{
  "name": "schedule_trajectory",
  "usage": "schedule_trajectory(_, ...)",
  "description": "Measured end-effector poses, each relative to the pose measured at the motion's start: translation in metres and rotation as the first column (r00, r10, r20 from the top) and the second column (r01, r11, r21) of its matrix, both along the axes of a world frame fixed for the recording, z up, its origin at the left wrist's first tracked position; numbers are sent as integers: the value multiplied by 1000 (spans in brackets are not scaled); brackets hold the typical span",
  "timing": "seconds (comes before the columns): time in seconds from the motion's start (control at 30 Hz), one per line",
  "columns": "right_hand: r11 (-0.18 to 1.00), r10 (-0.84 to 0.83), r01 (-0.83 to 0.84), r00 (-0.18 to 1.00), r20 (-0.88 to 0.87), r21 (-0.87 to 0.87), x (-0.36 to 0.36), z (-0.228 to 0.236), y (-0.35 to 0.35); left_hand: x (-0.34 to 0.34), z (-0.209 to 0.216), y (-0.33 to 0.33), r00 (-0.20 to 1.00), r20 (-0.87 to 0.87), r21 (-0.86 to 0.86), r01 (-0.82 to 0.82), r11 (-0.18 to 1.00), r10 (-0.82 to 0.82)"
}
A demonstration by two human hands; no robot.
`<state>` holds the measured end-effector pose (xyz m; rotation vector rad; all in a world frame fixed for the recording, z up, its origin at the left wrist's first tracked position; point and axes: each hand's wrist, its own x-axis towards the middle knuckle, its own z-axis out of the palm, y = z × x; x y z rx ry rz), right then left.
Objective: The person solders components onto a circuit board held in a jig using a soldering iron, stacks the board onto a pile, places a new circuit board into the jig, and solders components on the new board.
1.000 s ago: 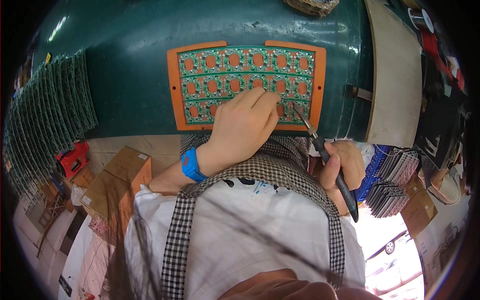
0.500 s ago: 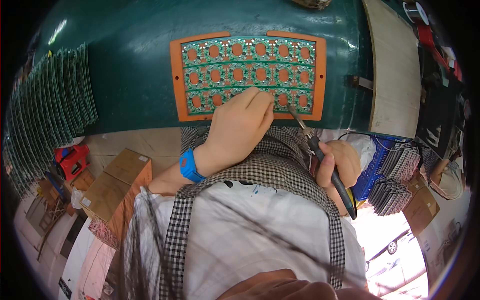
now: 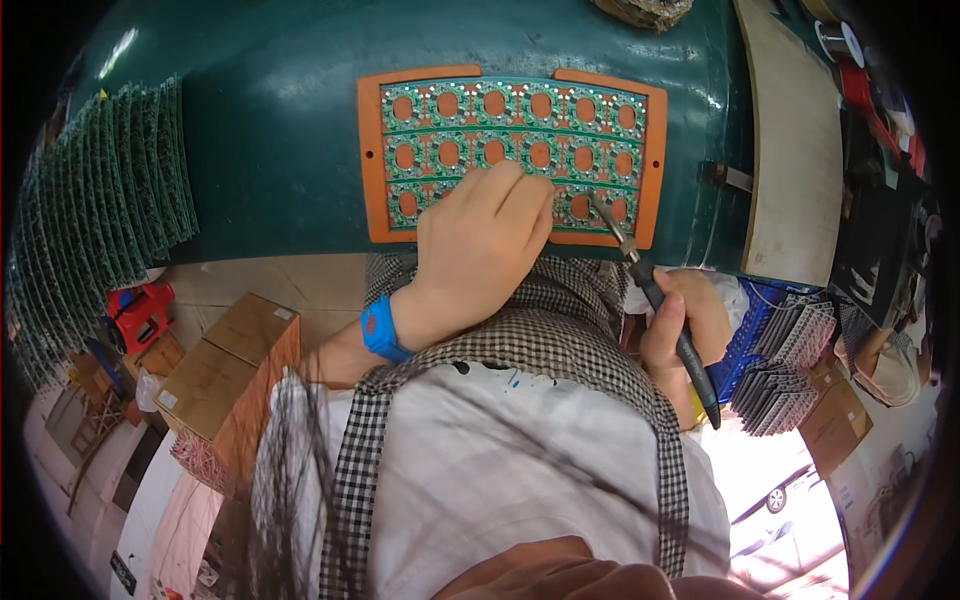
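A green circuit board panel (image 3: 517, 130) with rows of oval openings lies in an orange tray (image 3: 371, 190) on the table. My left hand (image 3: 485, 245), with a blue wristband (image 3: 381, 330), bends over the panel's near row. Its fingers are closed and point downward; whatever they pinch is hidden beneath the hand. My right hand (image 3: 690, 322) grips a soldering iron (image 3: 652, 287) by its dark handle, right of the tray's near edge. The iron's metal tip slants over the near row, close to the right-hand openings, but contact cannot be made out.
Several green circuit panels (image 3: 120, 190) stand in a row at the left. A pale board (image 3: 795, 150) lies at the right, beside a solder spool (image 3: 838, 42). Below the table are cardboard boxes (image 3: 225, 360) and a blue crate (image 3: 752, 340) near stacked dark parts (image 3: 780, 395).
The whole view has shifted slightly, with the tray now farther right. Relative to the panel, the iron's tip and my left hand have both moved slightly farther away from me.
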<state>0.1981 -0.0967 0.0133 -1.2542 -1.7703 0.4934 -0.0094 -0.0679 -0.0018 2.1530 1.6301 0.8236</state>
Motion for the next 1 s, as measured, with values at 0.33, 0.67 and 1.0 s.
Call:
schedule_trajectory(0.33,997,70,-70,998,-1,-35,-9,-9,20,5,-12,15,995,95,-47,3,999,1)
schedule_trajectory(0.67,998,1,-1,1000,2,-63,-12,-1,46,1,-9,47,997,41,-21,-58,998,59)
schedule_trajectory(1.0,997,47,-45,998,35,-60,-15,-3,56,4,-9,54,995,101,-78,16,997,-8)
